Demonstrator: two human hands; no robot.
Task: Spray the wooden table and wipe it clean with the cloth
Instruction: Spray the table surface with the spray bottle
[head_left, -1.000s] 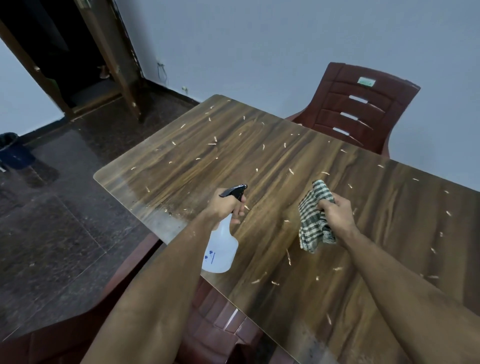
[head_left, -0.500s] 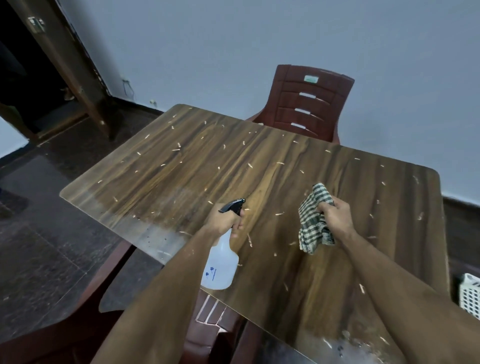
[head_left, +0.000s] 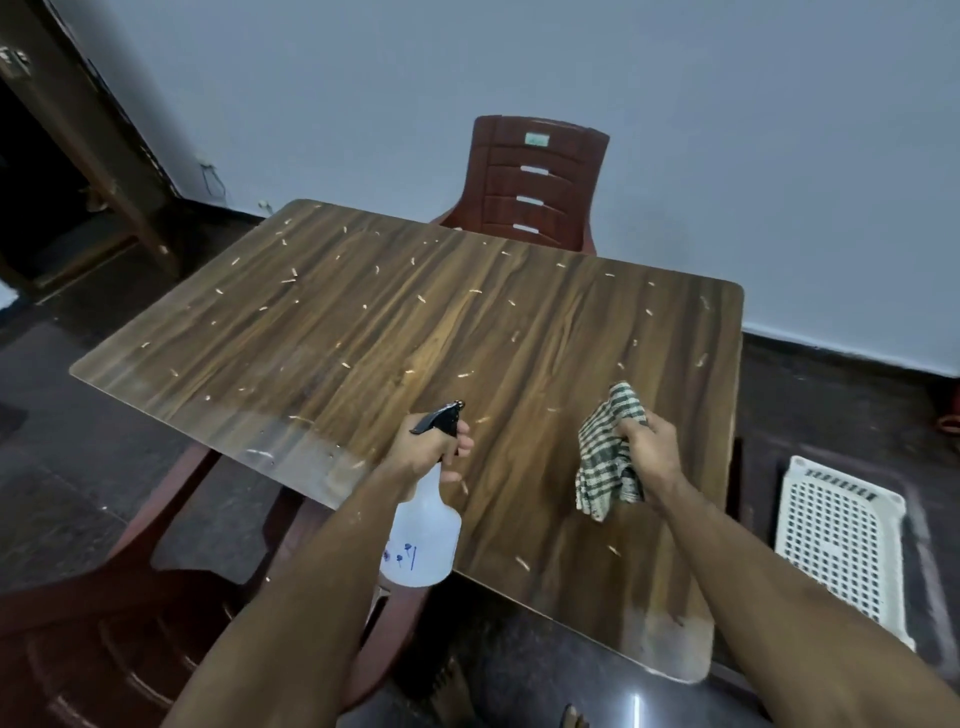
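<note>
A dark wooden table (head_left: 395, 332) fills the middle of the view, strewn with several pale crumbs and shavings. My left hand (head_left: 426, 449) grips the neck of a translucent white spray bottle (head_left: 423, 535) with a black trigger head, held over the table's near edge with the nozzle pointing away from me. My right hand (head_left: 649, 449) holds a bunched green-and-white checked cloth (head_left: 605, 457) just above the table's right half; part of the cloth hangs below my fist.
A reddish-brown plastic chair (head_left: 535, 192) stands behind the table against the grey wall. Another such chair (head_left: 104, 623) is at the near left. A white perforated basket (head_left: 841, 540) lies on the dark floor to the right. A doorway opens at far left.
My view has swung to the right, bringing the table's right edge and the white basket into sight. Both hands keep the same hold on the bottle and cloth.
</note>
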